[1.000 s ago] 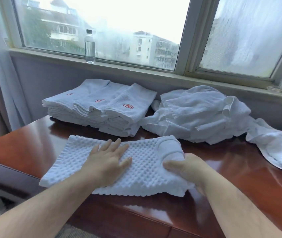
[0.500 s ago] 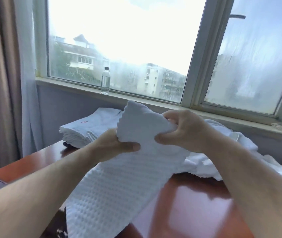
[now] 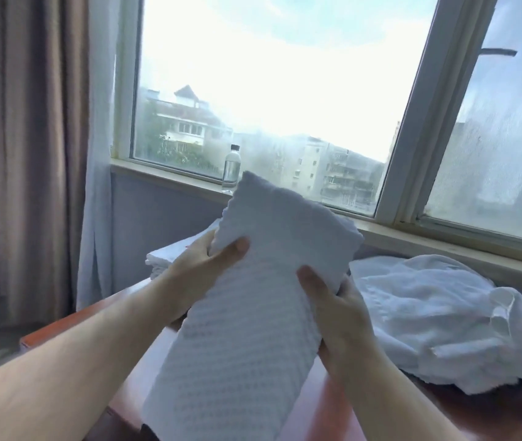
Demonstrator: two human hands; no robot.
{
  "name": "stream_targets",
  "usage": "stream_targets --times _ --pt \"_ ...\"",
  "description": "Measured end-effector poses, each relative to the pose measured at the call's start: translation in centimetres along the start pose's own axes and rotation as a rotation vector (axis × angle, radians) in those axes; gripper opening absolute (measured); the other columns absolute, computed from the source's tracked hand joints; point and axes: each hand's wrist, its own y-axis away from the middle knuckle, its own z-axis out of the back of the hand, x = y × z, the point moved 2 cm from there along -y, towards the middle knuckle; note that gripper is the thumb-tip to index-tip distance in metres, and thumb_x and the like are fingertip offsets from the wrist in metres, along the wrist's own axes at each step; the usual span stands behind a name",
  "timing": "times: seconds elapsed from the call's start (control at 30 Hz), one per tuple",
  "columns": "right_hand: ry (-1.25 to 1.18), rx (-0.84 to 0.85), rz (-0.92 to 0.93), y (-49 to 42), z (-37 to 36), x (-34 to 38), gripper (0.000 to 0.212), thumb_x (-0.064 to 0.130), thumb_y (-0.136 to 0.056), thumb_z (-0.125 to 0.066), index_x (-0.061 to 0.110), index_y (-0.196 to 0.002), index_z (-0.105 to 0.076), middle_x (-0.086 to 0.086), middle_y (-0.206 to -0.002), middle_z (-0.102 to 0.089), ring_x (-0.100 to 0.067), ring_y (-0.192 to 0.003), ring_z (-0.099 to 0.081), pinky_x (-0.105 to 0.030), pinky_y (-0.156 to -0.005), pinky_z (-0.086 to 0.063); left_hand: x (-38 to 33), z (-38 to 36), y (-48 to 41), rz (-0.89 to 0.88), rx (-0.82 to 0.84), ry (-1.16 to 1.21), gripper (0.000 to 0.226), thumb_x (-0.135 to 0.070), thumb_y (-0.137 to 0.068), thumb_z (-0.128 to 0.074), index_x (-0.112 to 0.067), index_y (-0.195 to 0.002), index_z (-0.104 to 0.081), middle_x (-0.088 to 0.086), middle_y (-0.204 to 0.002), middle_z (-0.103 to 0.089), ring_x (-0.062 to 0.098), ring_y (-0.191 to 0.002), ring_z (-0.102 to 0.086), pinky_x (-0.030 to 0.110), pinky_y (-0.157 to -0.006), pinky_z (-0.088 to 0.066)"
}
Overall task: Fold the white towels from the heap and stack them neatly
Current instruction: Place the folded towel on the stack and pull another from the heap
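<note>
A white waffle-weave towel, folded into a long strip, is lifted above the wooden table and hangs down toward me. My left hand grips its left edge, thumb on the front. My right hand grips its right edge lower down, thumb on the front. The stack of folded white towels lies behind my left hand, mostly hidden. The heap of unfolded white towels sprawls on the table to the right.
A clear water bottle stands on the window sill behind the towel. Brown curtains hang at the left. The table's left corner shows below my left forearm.
The towel, which lay flat on the table a second ago, is now held up in the air by both hands. My right hand has shifted from its top to its right edge.
</note>
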Motion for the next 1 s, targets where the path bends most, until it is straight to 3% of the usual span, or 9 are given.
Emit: stream_targets --times 0.07,0.13,0.23,0.3,0.4,0.5,0.63,0.77,1.0 --pt "-0.014 -0.024 0.053 -1.0 -1.1 0.1 0.032 0.038 -0.069 -0.082 0.029 -0.098 -0.073 -0.010 -0.104 -0.076 -0.036 -0.097 -0.073 -0.062 -0.086 -0.057 2.2 1.7 0.9 0.138 0.152 0.019 0.064 -0.073 -0.067 -0.075 -0.041 -0.122 -0.063 0.006 -0.119 -0.071 0.031 -0.111 -0.068 0.044 -0.086 -0.055" --pt "0.009 -0.044 0.073 -2.4 -2.2 0.2 0.025 0.037 -0.073 -0.082 0.028 -0.095 -0.074 -0.009 -0.101 -0.077 -0.033 -0.092 -0.074 -0.055 -0.079 -0.061 4.3 2.5 1.5 0.148 0.184 -0.004 0.051 -0.064 -0.075 -0.073 -0.038 -0.118 -0.067 0.005 -0.117 -0.073 0.026 -0.108 -0.070 0.037 -0.085 -0.055" --pt "-0.017 -0.023 0.035 -4.6 -3.8 0.1 0.010 0.033 -0.085 -0.079 0.026 -0.092 -0.076 -0.007 -0.096 -0.078 -0.026 -0.082 -0.076 -0.039 -0.064 -0.061 5.0 3.4 0.3 0.096 -0.068 -0.055 0.049 -0.068 -0.074 -0.068 -0.032 -0.107 -0.069 0.010 -0.097 -0.073 0.018 -0.079 -0.065 0.031 -0.070 -0.050" --pt "-0.030 0.071 -0.107 -5.4 -4.4 -1.1 0.019 0.037 -0.089 -0.074 0.025 -0.104 -0.073 -0.006 -0.100 -0.078 -0.028 -0.088 -0.076 -0.043 -0.072 -0.062 5.1 4.5 -0.7 0.095 -0.171 -0.110 0.058 -0.073 -0.072 -0.066 -0.025 -0.105 -0.064 0.010 -0.082 -0.063 0.019 -0.066 -0.052 0.034 -0.060 -0.041" --pt "0.070 0.210 -0.292 -5.3 -5.3 -4.3 0.027 0.020 -0.091 -0.068 0.025 -0.117 -0.063 -0.005 -0.103 -0.077 -0.029 -0.091 -0.076 -0.046 -0.072 -0.062 5.7 6.3 -1.1 0.167 -0.229 -0.217 0.035 -0.062 -0.078 -0.066 -0.028 -0.087 -0.065 -0.009 -0.070 -0.061 0.013 -0.057 -0.054 0.029 -0.055 -0.042" --pt "0.075 0.120 -0.297 -6.0 -6.0 -6.9 0.028 0.004 -0.090 -0.061 0.021 -0.112 -0.062 -0.009 -0.099 -0.077 -0.033 -0.085 -0.076 -0.045 -0.067 -0.061 6.7 7.9 -1.2 0.278 -0.229 -0.111 0.040 -0.052 -0.080 -0.076 -0.021 -0.106 -0.070 0.000 -0.097 -0.077 0.021 -0.084 -0.074 0.041 -0.080 -0.059" --pt "0.022 0.044 -0.330 -7.7 -7.0 -8.8 0.024 0.005 -0.088 -0.062 0.024 -0.101 -0.065 -0.013 -0.093 -0.077 -0.037 -0.082 -0.075 -0.053 -0.071 -0.061 7.8 9.5 -0.7 0.440 0.087 0.101 0.059 -0.032 -0.090 -0.074 -0.039 -0.141 -0.046 -0.004 -0.130 -0.067 0.020 -0.117 -0.066 0.038 -0.097 -0.054" --pt "0.010 0.086 -0.368 -9.4 -7.4 -9.0 0.027 0.006 -0.089 -0.063 0.032 -0.087 -0.070 -0.012 -0.095 -0.077 -0.037 -0.084 -0.075 -0.056 -0.074 -0.061 8.5 10.5 -1.6 0.440 0.106 0.057 0.064 -0.020 -0.092 -0.070 -0.040 -0.144 -0.038 -0.008 -0.132 -0.066 0.017 -0.118 -0.065 0.029 -0.090 -0.056" --pt "-0.051 0.080 -0.338 -15.8 -8.3 -6.9 0.022 0.004 -0.095 -0.059 0.021 -0.109 -0.064 -0.013 -0.096 -0.077 -0.037 -0.086 -0.075 -0.053 -0.072 -0.062 8.4 12.3 -5.9 0.540 0.235 0.094 0.054 -0.026 -0.085 -0.070 -0.045 -0.133 -0.054 -0.005 -0.131 -0.067 0.019 -0.121 -0.063 0.045 -0.108 -0.046"
